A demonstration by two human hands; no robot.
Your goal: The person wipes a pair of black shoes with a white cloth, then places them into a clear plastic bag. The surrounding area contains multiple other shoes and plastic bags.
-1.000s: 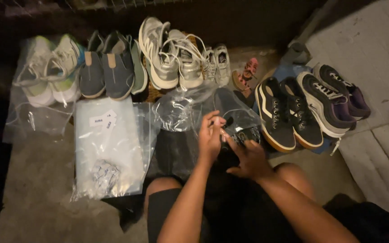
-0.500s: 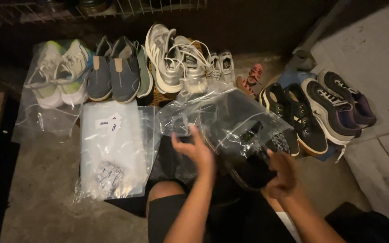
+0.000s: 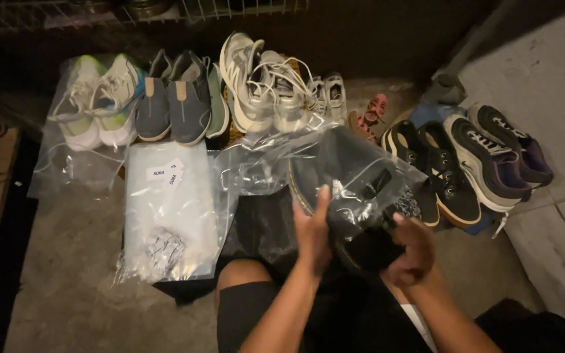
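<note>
I hold a clear plastic bag (image 3: 361, 170) with a pair of black shoes (image 3: 354, 216) partly inside it, raised over my lap. My left hand (image 3: 313, 232) lies flat against the left side of the bag and the shoe's sole. My right hand (image 3: 412, 248) grips the dark heel end of the shoes from below on the right. The open mouth of the bag is down by my hands.
On the concrete floor lie a stack of clear bags with white labels (image 3: 171, 209), white-green sneakers in a bag (image 3: 96, 98), grey slip-ons (image 3: 174, 98), beige trainers (image 3: 263, 85), small sandals (image 3: 369, 112), black low sneakers (image 3: 436, 173) and black-purple sneakers (image 3: 498, 153). A wire shelf (image 3: 99, 13) runs behind.
The bag with the black shoes has been lifted and tilted toward the right. My right hand moved down under the heel end, and my left hand pressed flat on the bag's side.
</note>
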